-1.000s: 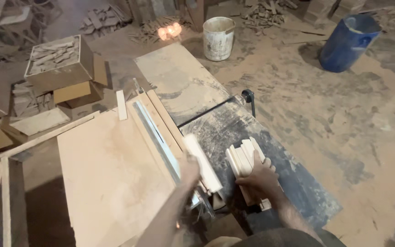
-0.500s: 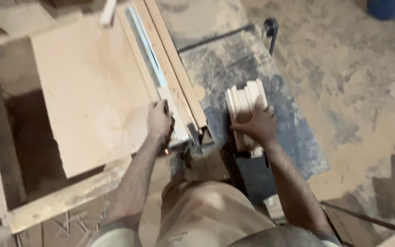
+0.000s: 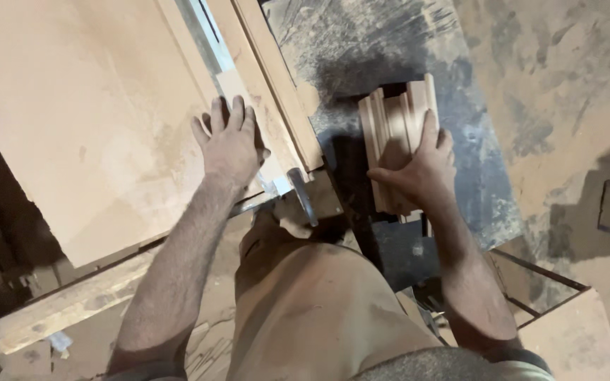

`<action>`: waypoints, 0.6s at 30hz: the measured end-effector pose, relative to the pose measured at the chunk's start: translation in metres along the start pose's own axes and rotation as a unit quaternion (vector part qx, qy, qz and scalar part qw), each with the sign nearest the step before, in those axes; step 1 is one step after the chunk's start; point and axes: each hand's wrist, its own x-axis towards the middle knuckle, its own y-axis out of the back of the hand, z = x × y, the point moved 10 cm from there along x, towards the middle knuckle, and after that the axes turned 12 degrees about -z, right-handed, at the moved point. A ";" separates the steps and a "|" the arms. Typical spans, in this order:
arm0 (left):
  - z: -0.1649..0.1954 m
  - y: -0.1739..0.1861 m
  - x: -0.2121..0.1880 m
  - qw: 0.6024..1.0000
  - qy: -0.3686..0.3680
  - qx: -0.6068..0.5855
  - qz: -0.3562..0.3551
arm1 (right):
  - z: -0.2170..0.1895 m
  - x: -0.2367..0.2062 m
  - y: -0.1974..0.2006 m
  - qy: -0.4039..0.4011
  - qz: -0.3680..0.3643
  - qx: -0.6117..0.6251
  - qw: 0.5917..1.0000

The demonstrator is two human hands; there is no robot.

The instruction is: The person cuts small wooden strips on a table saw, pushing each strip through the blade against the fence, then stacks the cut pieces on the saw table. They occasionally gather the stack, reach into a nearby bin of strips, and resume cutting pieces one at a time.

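Hands first. The person's right hand [image 3: 418,169] is spread over a stack of pale wooden pieces [image 3: 395,130], palm down, thumb hooked round the stack's left edge and fingers laid flat along its top. It presses and grips the stack rather than lifting it; the pieces lie on the surface beneath. The pieces stand side by side, long edges touching, with stepped or moulded profiles showing at the far ends.

The left hand [image 3: 231,144] lies open and flat, fingers together and pointing away from the body, resting on a light board [image 3: 100,120] close to its right edge. It holds nothing; it only bears down on the board and on the edge of a pale strip [image 3: 213,56] beside it.

Working outward: just right of the left hand, a narrow wooden rail [image 3: 277,92] runs away from the person, dividing the board from the dark, dust-streaked metal table [image 3: 375,42] on which the stack sits. A short grey metal handle [image 3: 303,194] projects toward the person at the near end of the rail, between the two hands.

The person stands close against the table's near edge, dusty light-coloured trousers [image 3: 305,303] filling the lower middle of the view. A rough timber frame [image 3: 72,303] supports the board at lower left. To the right, the floor [image 3: 566,92] is covered in sawdust, and another flat board [image 3: 577,339] lies at lower right, well apart from the stack.
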 end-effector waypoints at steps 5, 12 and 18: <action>-0.026 0.024 0.043 1.000 0.014 0.023 -0.003 | -0.005 0.000 0.004 0.022 0.022 0.026 0.999; -0.066 0.069 0.108 0.998 0.008 0.056 -0.010 | -0.012 0.010 0.005 -0.019 0.004 -0.008 1.000; -0.106 0.115 0.167 0.999 0.014 0.045 -0.006 | -0.016 0.011 0.008 -0.037 0.029 0.014 0.999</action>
